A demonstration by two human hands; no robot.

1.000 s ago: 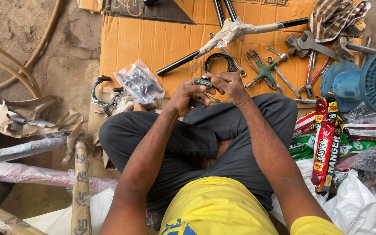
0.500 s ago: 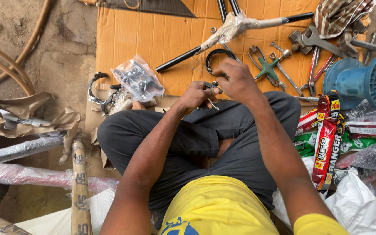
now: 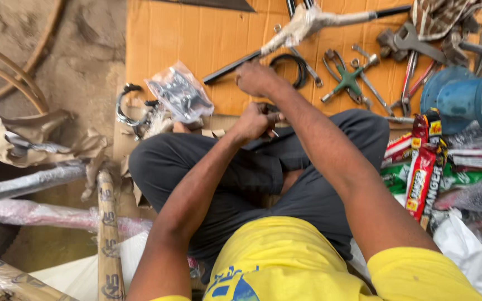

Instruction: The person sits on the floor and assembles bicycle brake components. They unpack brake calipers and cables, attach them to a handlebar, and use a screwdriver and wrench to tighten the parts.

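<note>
Pinching a small metal part (image 3: 273, 116) in the curled fingers (image 3: 263, 124) of the left hand (image 3: 252, 121), just above the lap, at the near edge of the cardboard sheet (image 3: 196, 39). Reaching out over the cardboard with the right hand (image 3: 256, 78), knuckles up and fingers (image 3: 245, 83) bent under; not showing whether anything is being gripped there. Hovering just beside a black ring (image 3: 295, 58) and the lower end of a wrapped bar (image 3: 302, 23).

Seemingly working on a fitting step: holding 1 piece steady while fetching another. Calling next for a sure pick among close-packed items, without letting the pinched part slip.

Lying around: 1 clear bag of parts (image 3: 179, 92) toward the left edge of the cardboard, a green cross wrench (image 3: 347, 79) and several spanners (image 3: 414, 39) toward the right edge, a blue spool (image 3: 456, 95) beyond them. Crowding the reach mainly with the wrapped bar, crossing just above the ring.
</note>
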